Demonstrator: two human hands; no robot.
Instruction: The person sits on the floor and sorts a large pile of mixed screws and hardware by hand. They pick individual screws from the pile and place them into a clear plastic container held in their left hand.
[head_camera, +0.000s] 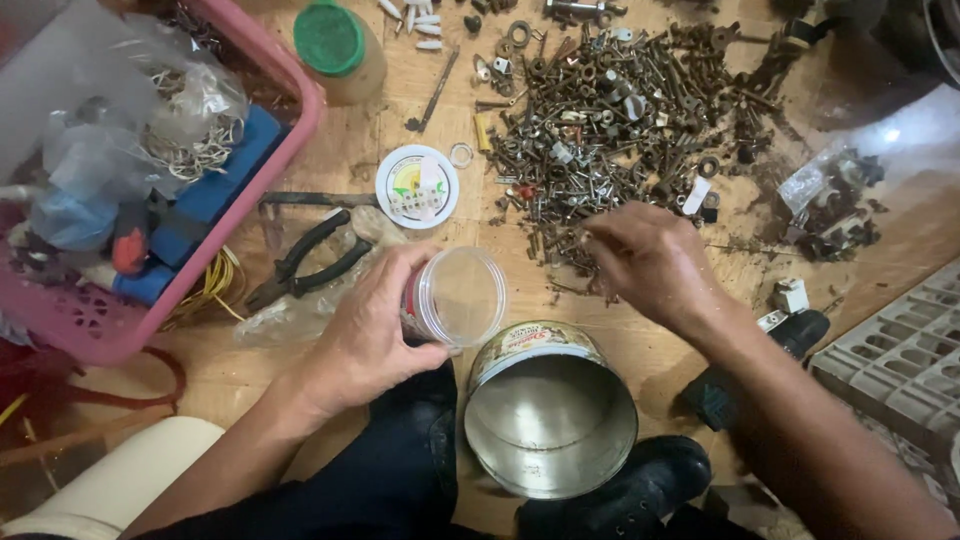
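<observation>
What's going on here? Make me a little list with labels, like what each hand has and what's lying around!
Left hand: the left hand holds a small clear plastic jar, tipped on its side
Right hand: the right hand picks at a pile of rusty screws and nuts
In front: an open metal tin, nothing in it
Nearby: black pliers, a pink basket
Surface: wooden floor

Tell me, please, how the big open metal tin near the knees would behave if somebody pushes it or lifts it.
The metal tin looks empty and thin-walled, so probably light and stiff. It appears tilted toward the camera, so a push might tip or roll it. Its shiny wall may be slightly slippery.
</observation>
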